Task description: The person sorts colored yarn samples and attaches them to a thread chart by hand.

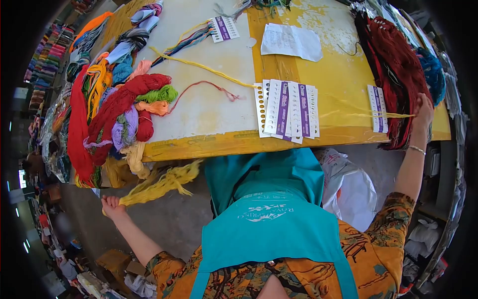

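Observation:
My left hand [114, 207] is closed around one end of a yellow thread skein [167, 183], whose loose tail swings out beside the table's front edge. Stretched out to the far right, my right hand [424, 110] pinches a few thin yellow strands [398, 115]. These strands run leftward over a punched thread card [377, 108] and fade from sight near a stack of similar cards [286, 110]. One yellow thread [204, 66] leads from that stack up to the left. Dark red thread bundles [398, 55] lie right beside my right hand.
A heap of coloured skeins [124, 109] covers the table's left end. Farther back lie a card with threads attached [224, 29] and a crumpled paper sheet [291, 42]. Below the table [209, 142] stands a white plastic bag [351, 192]. Shelves of thread [50, 60] line the left side.

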The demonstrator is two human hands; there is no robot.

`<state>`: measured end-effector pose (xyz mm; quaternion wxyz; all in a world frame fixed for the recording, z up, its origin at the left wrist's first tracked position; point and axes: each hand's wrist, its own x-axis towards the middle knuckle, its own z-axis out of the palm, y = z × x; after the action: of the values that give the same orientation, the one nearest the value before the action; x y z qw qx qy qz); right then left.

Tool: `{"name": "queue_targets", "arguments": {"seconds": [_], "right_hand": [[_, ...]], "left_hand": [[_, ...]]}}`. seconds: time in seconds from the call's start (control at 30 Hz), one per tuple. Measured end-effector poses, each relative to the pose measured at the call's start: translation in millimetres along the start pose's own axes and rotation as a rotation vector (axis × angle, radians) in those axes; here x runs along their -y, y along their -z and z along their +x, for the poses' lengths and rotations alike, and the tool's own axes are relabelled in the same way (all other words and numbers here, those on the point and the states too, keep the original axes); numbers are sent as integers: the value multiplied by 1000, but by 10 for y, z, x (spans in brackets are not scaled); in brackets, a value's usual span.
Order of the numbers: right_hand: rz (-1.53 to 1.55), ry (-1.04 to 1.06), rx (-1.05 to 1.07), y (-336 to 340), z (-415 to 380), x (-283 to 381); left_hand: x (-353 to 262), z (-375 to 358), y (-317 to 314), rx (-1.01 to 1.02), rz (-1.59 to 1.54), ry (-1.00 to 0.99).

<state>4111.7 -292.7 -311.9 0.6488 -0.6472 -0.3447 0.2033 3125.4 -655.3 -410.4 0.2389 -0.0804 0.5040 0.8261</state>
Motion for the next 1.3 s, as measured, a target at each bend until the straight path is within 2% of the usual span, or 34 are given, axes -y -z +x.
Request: {"name": "queue_targets", "arguments": {"seconds": [0.07, 0.13, 0.2, 0.23, 0.27, 0.3, 0.33, 0.4, 0.5, 0.57, 0.6, 0.7, 0.77, 0.8, 0.83, 0.87, 0.97, 1.0, 1.07, 1.3], "right_hand": [[78, 122, 11, -96, -18, 172], [156, 177, 52, -598, -561, 531], [-210, 206, 432, -1048, -1092, 793], [-139, 283, 559, -1292, -1260, 680], [-163, 356, 700, -1498, -1386, 539], [-136, 268, 857, -1685, -1640, 531], [-84, 236, 1011, -1869, -1900, 513], [35, 70, 1239, -2168, -2360, 522], [127, -6, 1441, -2428, -2748, 481], [124, -64, 1505, -2465, -2899, 547], [169, -59, 1505, -2491, -2943, 513], [227, -96, 1472, -2503, -2968, 406], [24, 45, 1391, -2511, -2935, 384], [36, 65, 1273, -2549, -2975, 329], [36, 63, 1274, -2585, -2987, 248], [0, 85, 1180, -2637, -2980, 155], [-48, 101, 1007, -2792, -2904, -93], [-61, 97, 926, -2843, -2871, -163], [-108, 95, 921, -2890, -2829, -313], [-279, 181, 987, -2831, -2834, -285]], "left_hand": [[108, -204, -305, 126, 128, -39], [400, -618, -808, 398, 25, 123], [823, -1047, -1268, 617, -77, 278], [1037, -1247, -1474, 692, -109, 336], [1280, -1318, -1634, 941, -179, 503], [1487, -1587, -1843, 911, -186, 559], [1759, -1713, -1995, 1068, -307, 679], [2050, -2204, -2366, 1084, -120, 722], [2380, -2642, -2805, 1255, 227, 744], [2486, -2857, -3012, 1288, 311, 779], [2525, -2911, -3112, 1269, 394, 757], [2740, -2883, -3187, 1244, 371, 679], [2817, -2868, -3237, 1222, 390, 665], [2868, -2844, -3239, 1230, 420, 666], [2918, -2815, -3242, 1238, 450, 666], [2975, -2787, -3260, 1236, 451, 667], [3056, -2750, -3339, 1146, 568, 585], [3021, -2767, -3379, 1119, 693, 504], [3028, -2757, -3430, 1062, 890, 407], [3006, -2764, -3492, 1151, 1030, 389]]}}
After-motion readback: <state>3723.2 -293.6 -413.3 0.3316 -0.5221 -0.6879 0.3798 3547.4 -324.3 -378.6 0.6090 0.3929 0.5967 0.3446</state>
